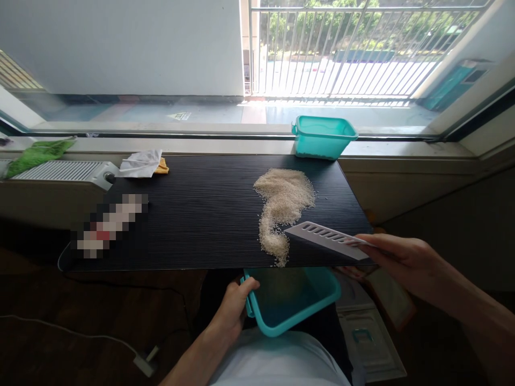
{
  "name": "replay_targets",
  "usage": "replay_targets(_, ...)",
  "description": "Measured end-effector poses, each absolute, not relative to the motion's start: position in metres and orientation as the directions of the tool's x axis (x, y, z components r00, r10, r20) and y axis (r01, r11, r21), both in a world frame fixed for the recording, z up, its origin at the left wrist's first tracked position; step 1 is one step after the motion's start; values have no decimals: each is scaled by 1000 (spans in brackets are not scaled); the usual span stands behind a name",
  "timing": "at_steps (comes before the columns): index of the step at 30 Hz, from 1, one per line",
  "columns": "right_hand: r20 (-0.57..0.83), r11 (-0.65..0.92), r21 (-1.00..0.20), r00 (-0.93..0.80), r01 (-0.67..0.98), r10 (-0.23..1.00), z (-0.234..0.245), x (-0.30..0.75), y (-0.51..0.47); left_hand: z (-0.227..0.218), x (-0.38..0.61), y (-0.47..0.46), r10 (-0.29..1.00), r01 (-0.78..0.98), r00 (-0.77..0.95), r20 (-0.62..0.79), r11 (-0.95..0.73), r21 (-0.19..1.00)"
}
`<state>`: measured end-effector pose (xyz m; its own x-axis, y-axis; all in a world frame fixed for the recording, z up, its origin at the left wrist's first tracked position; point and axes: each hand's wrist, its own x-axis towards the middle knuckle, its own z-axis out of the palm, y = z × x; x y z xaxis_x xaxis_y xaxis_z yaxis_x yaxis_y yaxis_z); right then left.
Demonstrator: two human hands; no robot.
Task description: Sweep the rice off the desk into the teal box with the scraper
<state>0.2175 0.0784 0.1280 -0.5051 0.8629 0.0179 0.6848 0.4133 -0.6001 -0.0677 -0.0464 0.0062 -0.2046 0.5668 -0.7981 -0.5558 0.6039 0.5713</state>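
A heap of white rice (285,194) lies on the right half of the dark tabletop (201,214), with a narrow tail running to the front edge. My right hand (406,254) grips a flat white slotted plastic piece (328,239) by its right end. The piece's left tip is beside the rice tail, over the table. Below the front edge, my left hand (237,300) holds a teal plastic container (298,319) by its left rim, thumb over the top. The container is tilted under the edge, and its shadowed inside is hard to make out.
A second teal container (324,140) stands at the table's back right corner by the window. White and yellow cloths (141,163) lie at the back left, near a radiator (60,172) with a green cloth (40,155). A power strip (145,364) and clear lid (374,343) are below.
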Motion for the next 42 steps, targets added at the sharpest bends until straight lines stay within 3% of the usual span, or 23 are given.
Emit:
replay_targets(6,66,509,-564,-578,651,813,123,213,84,5,-67,-49,579,-570,-206,-789,584,578)
replay_targets(18,-34,511,-631,-679,584,733,141,216,42,7,-67,-49,596,-568,-217,-773,567,597)
replay_targets(26,90,499,-585,-560,639,823,132,224,57,6,-66,-49,586,-578,-211,-783,571,583)
replay_targets(42,47,499,-575,-582,649,812,135,214,61,7,-66,-49,593,-576,-204,-779,571,585)
